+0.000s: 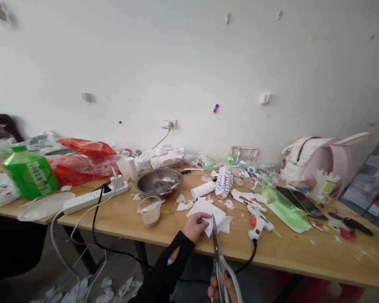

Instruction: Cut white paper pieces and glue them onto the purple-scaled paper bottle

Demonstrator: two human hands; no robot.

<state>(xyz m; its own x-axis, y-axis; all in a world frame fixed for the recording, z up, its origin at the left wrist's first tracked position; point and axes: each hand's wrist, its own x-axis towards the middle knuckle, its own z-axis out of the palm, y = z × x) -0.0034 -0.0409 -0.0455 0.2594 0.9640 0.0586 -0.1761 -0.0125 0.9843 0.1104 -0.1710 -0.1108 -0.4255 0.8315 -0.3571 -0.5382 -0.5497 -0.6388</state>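
Near the front edge of the table, my left hand (pixel 195 226) pinches a piece of white paper (pixel 205 209) between thumb and fingers. My right hand (pixel 222 288) is wrapped round the handles of a pair of scissors (pixel 217 240), whose blades point up and away from me. The blade tips lie at the paper, just right of my left fingertips. Torn scraps of white paper (pixel 183 204) lie just beyond. Behind the sheet rest a white paper roll (pixel 202 190) and a white object with blue markings (pixel 224 182).
A white hot glue gun (pixel 259 223) lies to the right, its cord running over the edge. On the left are a metal bowl (pixel 159 182), a plastic cup (pixel 150 211) with brownish liquid, a power strip (pixel 94 198) and a green jug (pixel 31 173). A pink backpack (pixel 312 162) stands back right.
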